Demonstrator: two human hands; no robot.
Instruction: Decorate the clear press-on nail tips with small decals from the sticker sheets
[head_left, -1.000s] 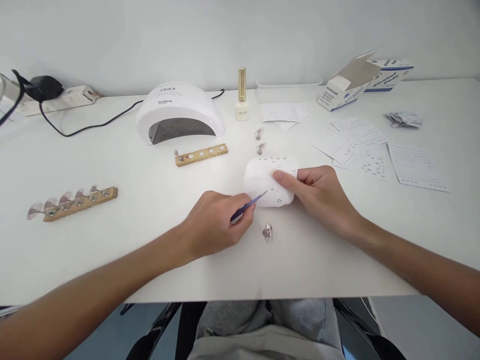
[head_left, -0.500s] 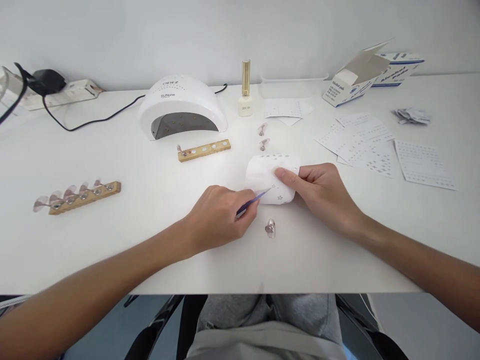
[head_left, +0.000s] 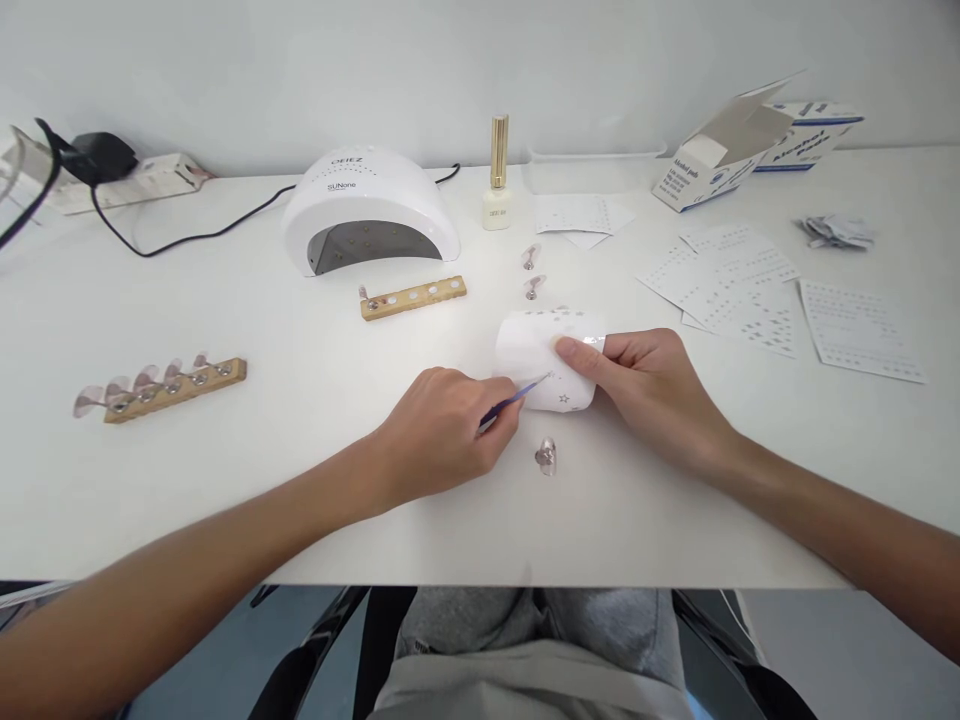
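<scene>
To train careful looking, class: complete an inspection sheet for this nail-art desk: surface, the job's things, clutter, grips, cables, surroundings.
Surface: white table, no spills seen.
Job's things: sticker sheet with small stars; blue pointed tool, tip at the sheet; nail tip on a stand just nearer the person.
Clutter: nail lamp, gold-capped bottle, wooden holder with tips, second wooden holder, loose sheets, open box, crumpled wrappers.
Grips: left hand pinches the tool; right hand holds the sheet, curled.
Cables: black cable runs from the power strip towards the lamp.
Surroundings: plain white wall; grey-clothed lap below the table edge.
</scene>
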